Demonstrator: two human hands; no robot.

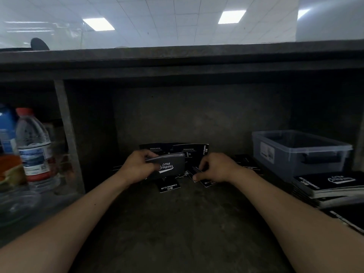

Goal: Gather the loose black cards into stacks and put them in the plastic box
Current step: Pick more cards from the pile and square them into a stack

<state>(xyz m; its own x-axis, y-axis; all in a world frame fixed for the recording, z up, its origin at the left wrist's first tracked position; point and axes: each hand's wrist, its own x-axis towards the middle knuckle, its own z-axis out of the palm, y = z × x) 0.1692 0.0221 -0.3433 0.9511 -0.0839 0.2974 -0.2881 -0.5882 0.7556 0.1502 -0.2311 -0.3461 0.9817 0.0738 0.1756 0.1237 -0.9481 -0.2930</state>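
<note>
Head view: stack of black cards point(171, 165) is in my left hand point(137, 168), fingers curled round its left end, held just above the shelf surface point(177, 223). The facing card reads "Club Camping" in white script. My right hand point(215, 167) is just beside the stack, fingers curled down, thumb and fingertips pinching the edge of a single card point(197, 171) that lies in the scatter below. Loose black cards point(169, 187) are spread flat on the surface around both hands: one nearest me under the stack with "Camping Club" print, several fanned out behind the hands toward the back wall, and more trailing off right toward the box. Some overlap; can't tell the count. Plastic box point(301, 152) sits on the same surface to the right, apart from my right hand. It is translucent grey-blue and open at the top, with a white label on its left wall. Can't tell what's inside, too dark. In front of the box are thick black-topped stacks point(331, 184) with the same script logo, white edges showing. Far left, past an upright divider point(67, 134), is a clear water bottle point(33, 146) with a red cap, with a blue bottle point(6, 131) behind it and something orange point(9, 168) in front.
</note>
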